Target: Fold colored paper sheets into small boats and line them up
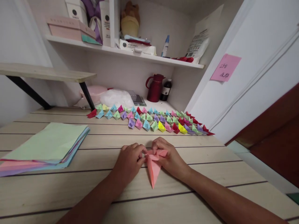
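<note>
A partly folded sheet of salmon-pink origami paper [154, 170] is held between my two hands, just above or on the table's slatted top. Its long point is directed toward me, and its upper part spreads into flaps. My left hand [132, 160] pinches the left edge of the paper between thumb and fingertips. On the other side, my right hand [169, 157] grips the upper right flap, with curled fingers behind and over it. Several folded paper boats [146, 125] in many colours stand in rows beyond my hands.
A stack of coloured paper sheets [50, 141] lies at the left, pale green on top. Toward the back are a dark red jug [155, 88], a dark bottle [166, 90] and a white plastic bag [116, 98]. A raised wooden shelf [46, 72] overhangs the back left.
</note>
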The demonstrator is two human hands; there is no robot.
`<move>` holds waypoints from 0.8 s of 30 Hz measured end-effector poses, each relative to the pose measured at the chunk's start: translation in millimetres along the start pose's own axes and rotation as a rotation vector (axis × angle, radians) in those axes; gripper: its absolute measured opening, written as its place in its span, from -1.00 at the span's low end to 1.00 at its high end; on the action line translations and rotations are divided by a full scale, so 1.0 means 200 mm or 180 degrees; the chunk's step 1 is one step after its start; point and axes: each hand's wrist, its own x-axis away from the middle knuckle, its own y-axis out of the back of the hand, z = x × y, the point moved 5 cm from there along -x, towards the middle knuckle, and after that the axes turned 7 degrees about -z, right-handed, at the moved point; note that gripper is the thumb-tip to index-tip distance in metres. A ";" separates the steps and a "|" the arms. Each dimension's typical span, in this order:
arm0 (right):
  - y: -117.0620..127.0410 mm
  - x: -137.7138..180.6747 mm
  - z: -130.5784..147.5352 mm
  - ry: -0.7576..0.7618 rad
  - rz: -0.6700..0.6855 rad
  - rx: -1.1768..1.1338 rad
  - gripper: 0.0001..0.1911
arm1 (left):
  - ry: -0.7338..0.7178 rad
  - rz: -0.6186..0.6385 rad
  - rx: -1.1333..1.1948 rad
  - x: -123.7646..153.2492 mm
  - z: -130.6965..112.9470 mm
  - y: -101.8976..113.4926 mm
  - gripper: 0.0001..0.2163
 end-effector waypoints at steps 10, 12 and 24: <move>-0.02 0.02 0.00 0.0142 0.0298 0.0033 -0.77 | 0.0153 -0.0038 -0.0074 0.01 0.00 0.01 -0.80; -0.02 0.02 0.00 0.0042 0.0388 0.0099 -0.67 | 0.0146 -0.0050 -0.0088 0.01 -0.01 0.01 -0.79; 0.04 0.03 -0.07 -0.0328 0.0211 0.0473 -0.45 | 0.0062 -0.0094 -0.0126 0.02 -0.01 0.01 -0.74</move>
